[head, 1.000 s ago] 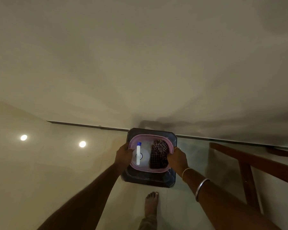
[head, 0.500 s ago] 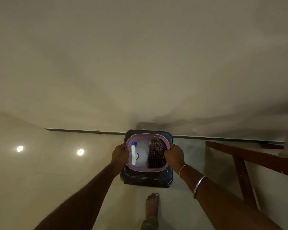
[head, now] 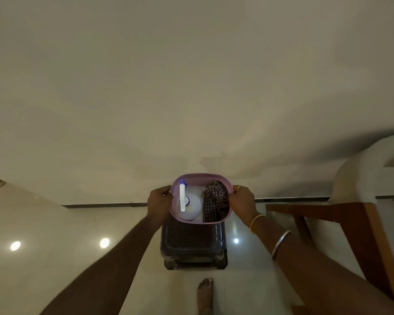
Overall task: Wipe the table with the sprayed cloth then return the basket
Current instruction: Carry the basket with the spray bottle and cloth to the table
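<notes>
basket [head: 201, 178] held just above and behind stool [head: 192, 244], clear of its top. left hand [head: 159, 201] and right hand [head: 241, 201] closed on opposite rims. cloth [head: 215, 204] and spray bottle [head: 187, 201] inside. wiping probably not begun; cloth unused. left: carry to table [head: 328, 210], spray, wipe, return.

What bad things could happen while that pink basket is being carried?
The basket is held only by its two sides, left hand and right hand; a slipping grip could tip it. Then the spray bottle and checked cloth might spill. The dark stool stands near the bare foot, so stumbling seems possible.
</notes>
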